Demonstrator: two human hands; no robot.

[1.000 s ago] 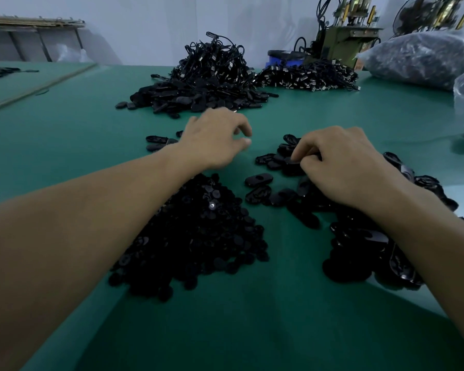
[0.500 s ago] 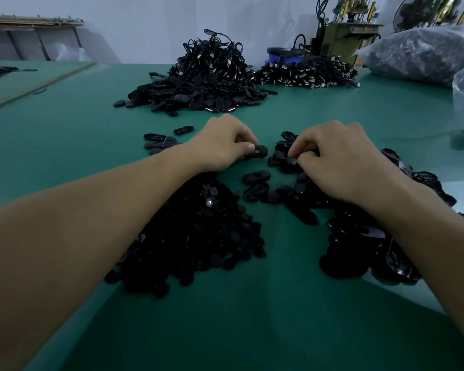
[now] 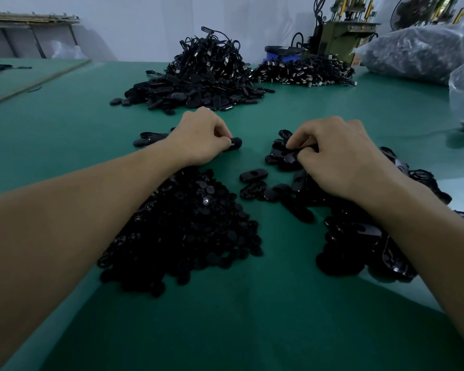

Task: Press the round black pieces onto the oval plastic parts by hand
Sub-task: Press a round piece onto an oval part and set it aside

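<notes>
On the green table (image 3: 65, 135), the heap of round black pieces (image 3: 182, 231) serves as the marker. The left forearm crosses the heap's left flank from the near side. Just beyond the heap's far tip is the left hand (image 3: 201, 137), knuckles up and fingers curled under. Its thumb and fingertips are clamped on one oval plastic part (image 3: 235, 143), which juts out to the right. Right of the heap's far tip, a few loose oval parts (image 3: 253, 174) lie flat on the table. Further right of the heap is the right hand (image 3: 338, 153), back upward and fingers bent. Its thumb and forefinger pinch another oval piece (image 3: 289, 156) at the far end of the oval-part pile (image 3: 359, 236). Well beyond the heap sits a mound of black cables (image 3: 204, 73), with clear bags (image 3: 418, 54) far right of it.
</notes>
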